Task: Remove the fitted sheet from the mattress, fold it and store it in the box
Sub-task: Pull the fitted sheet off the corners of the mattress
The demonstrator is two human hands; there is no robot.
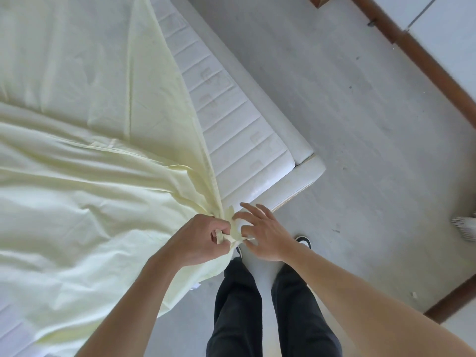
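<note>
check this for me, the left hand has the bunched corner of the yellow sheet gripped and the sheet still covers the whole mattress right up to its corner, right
Not quite. In the head view the left hand does grip the bunched corner of the yellow sheet, but the sheet no longer covers the whole mattress: a bare white quilted strip shows along the edge, right up to the corner. The right hand touches the same bunch.

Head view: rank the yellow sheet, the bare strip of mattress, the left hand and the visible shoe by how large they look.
1. Yellow sheet
2. Bare strip of mattress
3. Left hand, enlarged by nearness to the camera
4. Shoe, mostly hidden by the right hand
</note>
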